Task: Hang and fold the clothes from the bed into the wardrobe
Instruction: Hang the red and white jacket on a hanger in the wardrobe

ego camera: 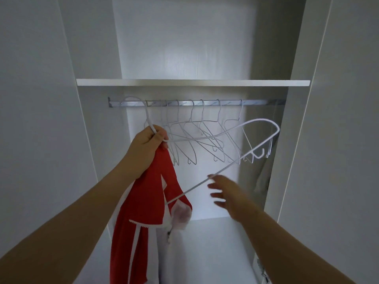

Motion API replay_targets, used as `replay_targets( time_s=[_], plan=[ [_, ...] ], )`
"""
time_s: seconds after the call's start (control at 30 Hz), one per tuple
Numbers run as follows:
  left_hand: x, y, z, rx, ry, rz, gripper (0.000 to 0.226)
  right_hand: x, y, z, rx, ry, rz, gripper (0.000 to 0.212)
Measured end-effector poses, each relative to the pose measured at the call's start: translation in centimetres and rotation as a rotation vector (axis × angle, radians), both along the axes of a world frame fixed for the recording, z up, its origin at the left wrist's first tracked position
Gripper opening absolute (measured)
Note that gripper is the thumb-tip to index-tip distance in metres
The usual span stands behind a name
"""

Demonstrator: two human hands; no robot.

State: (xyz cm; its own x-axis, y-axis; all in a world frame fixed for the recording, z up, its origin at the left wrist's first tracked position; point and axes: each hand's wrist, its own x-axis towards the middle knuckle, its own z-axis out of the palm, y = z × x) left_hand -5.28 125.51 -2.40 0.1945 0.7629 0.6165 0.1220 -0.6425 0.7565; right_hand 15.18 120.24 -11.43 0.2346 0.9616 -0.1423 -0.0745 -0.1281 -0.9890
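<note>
- Red garment (141, 212) w/ white stripes hangs down from the left hand (146, 149), in front of the open wardrobe (328, 119). It does not yet sit on a hanger's shoulders.
- White hanger (225, 166) is tilted. Its low end goes into the red cloth and its other end points up and right. The hook is up near the left end of the rail (256, 102); I cannot tell if it rests on it.
- Left hand: fingers curled tight round the hanger neck and a bunch of cloth together.
- Right hand (229, 193): fingers spread and straight, holds nothing, one fingertip just at the lower bar. A bit blurred.
- Step in hand, I judge: dress the garment on the hanger. Right hand should prob. take the loose shoulder of the cloth and pull it over the high end, while the left keeps the neck steady.
- Risk: the small hooks of this hanger can catch the empty hangers (192, 140) just behind it, so keep it apart from them.
- Shelf (192, 82) above the rail is prob. for folded things.
</note>
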Motion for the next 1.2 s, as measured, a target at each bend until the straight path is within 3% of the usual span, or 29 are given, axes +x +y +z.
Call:
replay_targets(
  time_s=[0.07, 0.17, 0.27, 0.4, 0.53, 0.63, 0.8, 0.9, 1.0, 1.13, 1.2],
  plan=[
    [0.3, -0.4, 0.4, 0.016, -0.009, -0.024, 0.028, -1.6, 0.3, -0.9, -0.106, -0.278, 0.167, 0.031],
    [0.6, -0.7, 0.9, 0.024, -0.063, -0.070, 0.027, -2.4, 0.4, -2.3, -0.145, -0.435, 0.255, 0.053],
    [0.5, -0.7, 1.1, 0.045, -0.054, -0.080, 0.024, -2.3, -0.1, -3.7, -0.183, -0.528, 0.257, 0.036],
    [-0.5, -0.2, 0.4, 0.103, 0.050, 0.003, 0.025, -0.3, 0.0, -3.5, -0.214, -0.062, 0.029, 0.016],
    [-1.7, 0.4, -1.4, 0.132, 0.263, 0.070, 0.025, 2.4, -0.4, -2.3, -0.191, 0.203, -0.023, 0.012],
    [-2.4, 0.7, -2.1, 0.137, 0.352, 0.104, 0.025, 3.8, -1.0, -1.5, -0.151, 0.280, 0.077, 0.005],
    [-3.2, 0.8, -2.2, 0.196, 0.412, 0.186, 0.029, 4.5, -1.3, -1.3, -0.178, 0.283, 0.128, 0.013],
    [-3.3, 0.8, -2.2, 0.212, 0.419, 0.226, 0.028, 4.4, -0.7, -1.4, -0.219, 0.152, 0.072, 0.016],
    [-3.5, 0.8, -2.4, 0.215, 0.467, 0.264, 0.032, 4.2, -0.4, -1.3, -0.236, -0.048, -0.073, 0.006],
    [-3.7, 0.6, -2.8, 0.195, 0.522, 0.297, 0.032, 4.1, -0.1, -1.5, -0.112, -0.444, -0.249, 0.018],
    [-3.7, 0.6, -3.0, 0.192, 0.521, 0.298, 0.032, 4.0, -0.1, -1.7, -0.094, -0.534, -0.276, 0.019]
  ],
)
